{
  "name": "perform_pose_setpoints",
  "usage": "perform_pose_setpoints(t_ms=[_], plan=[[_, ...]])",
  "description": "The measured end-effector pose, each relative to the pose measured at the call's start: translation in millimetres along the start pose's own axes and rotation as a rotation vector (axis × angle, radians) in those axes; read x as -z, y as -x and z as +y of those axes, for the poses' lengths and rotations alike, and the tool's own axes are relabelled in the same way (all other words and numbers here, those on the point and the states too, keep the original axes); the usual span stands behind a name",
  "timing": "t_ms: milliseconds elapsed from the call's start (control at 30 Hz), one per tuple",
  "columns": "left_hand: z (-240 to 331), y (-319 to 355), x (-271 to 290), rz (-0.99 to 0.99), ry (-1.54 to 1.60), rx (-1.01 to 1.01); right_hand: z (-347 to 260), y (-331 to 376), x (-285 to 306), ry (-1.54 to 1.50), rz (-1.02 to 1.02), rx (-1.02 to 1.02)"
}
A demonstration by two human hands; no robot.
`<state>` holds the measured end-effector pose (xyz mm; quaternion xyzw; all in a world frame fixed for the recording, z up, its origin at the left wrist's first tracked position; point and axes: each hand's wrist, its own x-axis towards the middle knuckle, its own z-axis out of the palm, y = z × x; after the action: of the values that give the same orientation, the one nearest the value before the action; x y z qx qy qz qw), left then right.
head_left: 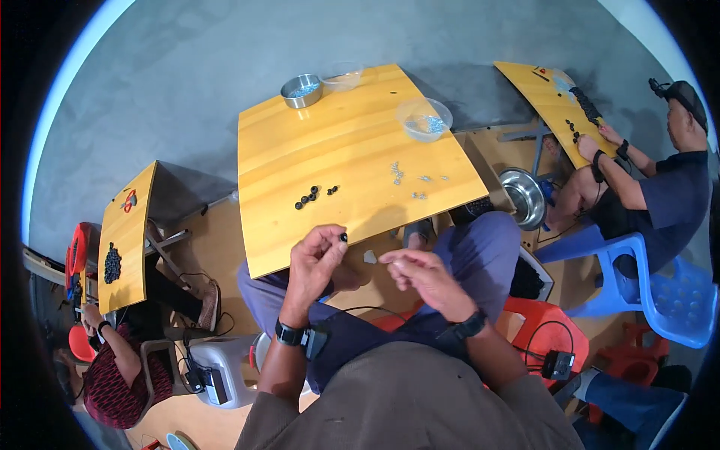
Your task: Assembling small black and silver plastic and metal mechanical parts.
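While the left hand [315,259] holds a small black round piece [343,237] pinched between thumb and fingertips at the near edge of a yellow wooden table [315,142], the right hand [426,279] hovers to its right, above the person's lap. The right hand's index finger reaches toward the left hand, its thumb and other fingers drawn in narrowly; whether they grip anything, I cannot tell. Just beyond that index fingertip shows a small whitish piece [370,257]; what it rests on is unclear.

On the table, beyond the left hand, sits a small group of black round pieces [307,198], with a couple more just to its right. Farther right, small silvery pieces [397,173] lie scattered. Toward the far side stand a steel bowl [303,103] and, to its right, a clear plastic bowl [407,120], both containing small bluish-silver bits.

At the right, a co-worker [679,187] handles black pieces at another table [529,86]; at the left, another person [120,382] sits by a third table [133,251].
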<state>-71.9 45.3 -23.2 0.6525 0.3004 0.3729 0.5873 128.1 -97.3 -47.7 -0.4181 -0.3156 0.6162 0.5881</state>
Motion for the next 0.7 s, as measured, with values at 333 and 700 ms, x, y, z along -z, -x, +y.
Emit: perform_pose_setpoints(t_ms=[333,700], plan=[[-11,35,-35,-0.141,0.039,-0.029,19,-17,-19,-0.275,-0.013,-0.083],[-20,-5,-38,-0.150,-0.091,0.021,36,-32,16,-0.571,-0.092,-0.155]])
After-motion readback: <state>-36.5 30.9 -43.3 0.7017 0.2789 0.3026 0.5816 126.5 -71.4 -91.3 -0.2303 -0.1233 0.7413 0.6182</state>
